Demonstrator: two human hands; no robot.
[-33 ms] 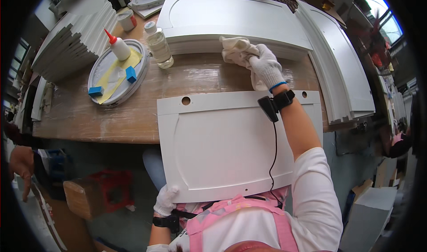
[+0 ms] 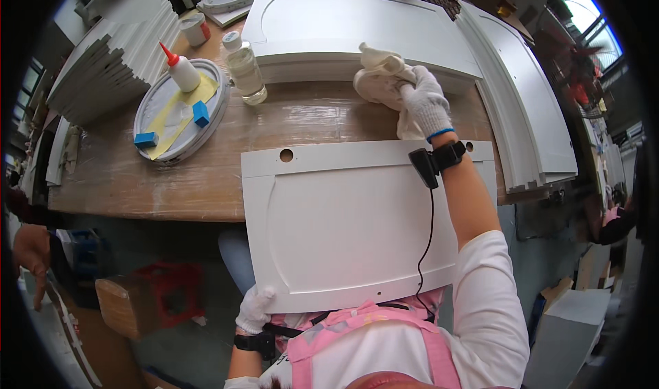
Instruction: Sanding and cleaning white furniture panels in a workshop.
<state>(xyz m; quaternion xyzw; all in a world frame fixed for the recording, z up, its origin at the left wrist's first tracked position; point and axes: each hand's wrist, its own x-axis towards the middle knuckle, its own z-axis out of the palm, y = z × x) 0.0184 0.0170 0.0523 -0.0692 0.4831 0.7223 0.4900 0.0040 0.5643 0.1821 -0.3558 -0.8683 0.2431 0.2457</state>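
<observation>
A white cabinet door panel (image 2: 364,231) lies before me, its far edge over the table and its near edge at my waist. My left hand (image 2: 255,309), in a white knitted glove, is closed on its near left corner; the fingers beneath are hidden. Past the panel's far edge, my gloved right hand (image 2: 427,102) grips a bunched off-white cloth (image 2: 382,76) above the table. Part of the cloth hangs down toward the panel. Behind it lies a stack of white panels (image 2: 357,28). The panel's face carries a recessed field with curved ends and a round hole near each far corner.
At the left, a round lid (image 2: 218,118) holds a white squeeze bottle (image 2: 184,73) and blue blocks (image 2: 200,113). A clear bottle (image 2: 244,72) stands beside it. More panels (image 2: 103,59) are stacked far left and at right (image 2: 525,100). A cord (image 2: 427,245) runs from my right wrist.
My right hand has moved a little to the right with the cloth, which has folded into a different shape. My left hand stays at the panel's corner.
</observation>
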